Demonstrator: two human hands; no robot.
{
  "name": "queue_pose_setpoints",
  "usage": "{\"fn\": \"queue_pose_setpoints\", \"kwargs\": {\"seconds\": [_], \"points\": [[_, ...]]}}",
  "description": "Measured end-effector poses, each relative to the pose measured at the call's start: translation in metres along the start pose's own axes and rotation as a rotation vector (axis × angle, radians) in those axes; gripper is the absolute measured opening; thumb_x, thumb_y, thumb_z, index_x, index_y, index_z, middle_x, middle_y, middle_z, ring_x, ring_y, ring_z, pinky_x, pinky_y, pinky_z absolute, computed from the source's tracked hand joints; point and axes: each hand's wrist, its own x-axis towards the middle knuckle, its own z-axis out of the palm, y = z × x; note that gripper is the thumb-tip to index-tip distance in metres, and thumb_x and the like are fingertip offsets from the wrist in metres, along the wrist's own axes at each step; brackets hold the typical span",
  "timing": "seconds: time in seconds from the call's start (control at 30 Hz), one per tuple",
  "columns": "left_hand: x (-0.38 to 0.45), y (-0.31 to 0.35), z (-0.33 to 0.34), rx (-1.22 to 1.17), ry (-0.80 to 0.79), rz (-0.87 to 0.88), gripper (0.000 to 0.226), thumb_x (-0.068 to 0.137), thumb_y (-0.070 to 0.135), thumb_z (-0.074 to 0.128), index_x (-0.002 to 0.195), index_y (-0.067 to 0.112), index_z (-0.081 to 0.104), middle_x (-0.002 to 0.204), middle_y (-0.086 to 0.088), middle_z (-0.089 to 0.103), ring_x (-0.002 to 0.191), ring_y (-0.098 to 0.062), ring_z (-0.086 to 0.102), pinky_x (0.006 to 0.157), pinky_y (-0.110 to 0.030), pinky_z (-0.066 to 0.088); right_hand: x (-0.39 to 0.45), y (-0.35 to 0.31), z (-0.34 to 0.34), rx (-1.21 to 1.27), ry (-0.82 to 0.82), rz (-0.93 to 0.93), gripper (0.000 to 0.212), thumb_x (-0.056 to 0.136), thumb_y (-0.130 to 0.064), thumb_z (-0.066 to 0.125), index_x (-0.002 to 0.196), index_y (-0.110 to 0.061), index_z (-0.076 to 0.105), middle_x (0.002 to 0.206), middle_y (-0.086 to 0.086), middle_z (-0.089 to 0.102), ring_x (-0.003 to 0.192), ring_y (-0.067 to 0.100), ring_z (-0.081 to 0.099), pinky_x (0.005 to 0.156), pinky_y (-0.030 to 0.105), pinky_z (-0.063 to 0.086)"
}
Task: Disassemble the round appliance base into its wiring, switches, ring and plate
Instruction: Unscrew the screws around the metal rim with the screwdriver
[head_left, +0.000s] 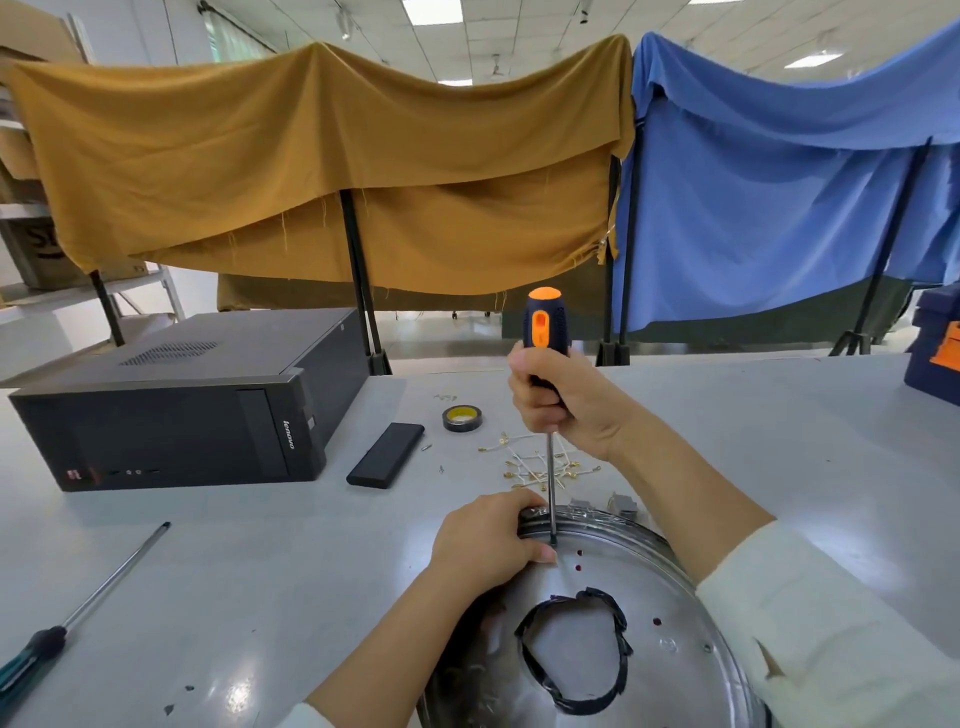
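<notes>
The round appliance base (670, 597), a shiny metal plate with a raised rim, lies on the table at the bottom right. Black tape (621, 670) lines its central hole. My left hand (488, 545) grips the far left rim of the base. My right hand (566, 400) holds a black and orange screwdriver (544, 332) upright, and its tip touches the plate just inside the rim, beside my left thumb. A heap of white wires with gold terminals (540, 467) lies behind the base. Two small grey parts (623, 504) sit at its far edge.
A black computer case (182, 405) lies at the left. A black flat box (385, 454) and a tape roll (462, 418) sit mid-table. A second long screwdriver (88, 603) lies at the near left. A dark blue box (935, 343) stands at the right edge.
</notes>
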Motion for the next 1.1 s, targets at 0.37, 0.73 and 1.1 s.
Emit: {"fn": "queue_pose_setpoints", "kwargs": {"seconds": [0.37, 0.73, 1.1], "points": [[-0.001, -0.001, 0.0, -0.024, -0.002, -0.003, 0.054, 0.068, 0.053, 0.069, 0.118, 0.045, 0.051, 0.115, 0.019, 0.061, 0.107, -0.009, 0.055, 0.073, -0.022, 0.034, -0.001, 0.01, 0.024, -0.279, 0.764, -0.289, 0.026, 0.085, -0.021, 0.066, 0.07, -0.021, 0.045, 0.058, -0.003, 0.043, 0.049, 0.01, 0.04, 0.043, 0.018, 0.038], [-0.001, 0.0, -0.001, -0.021, -0.002, -0.01, 0.053, 0.067, 0.054, 0.069, 0.116, 0.045, 0.051, 0.112, 0.02, 0.061, 0.104, -0.009, 0.056, 0.07, -0.022, 0.034, -0.008, 0.01, 0.014, -0.371, 0.771, -0.338, 0.023, 0.083, -0.031, 0.07, 0.076, -0.025, 0.049, 0.062, -0.005, 0.052, 0.052, 0.008, 0.048, 0.049, 0.02, 0.044], [-0.002, 0.0, 0.001, -0.008, 0.01, -0.017, 0.061, 0.069, 0.055, 0.069, 0.126, 0.044, 0.048, 0.124, 0.018, 0.058, 0.115, -0.01, 0.052, 0.078, -0.02, 0.032, -0.002, -0.013, 0.006, 0.041, -0.066, -0.061, 0.027, 0.077, -0.012, 0.062, 0.062, -0.019, 0.041, 0.046, -0.005, 0.031, 0.037, 0.011, 0.024, 0.039, 0.019, 0.019]]}}
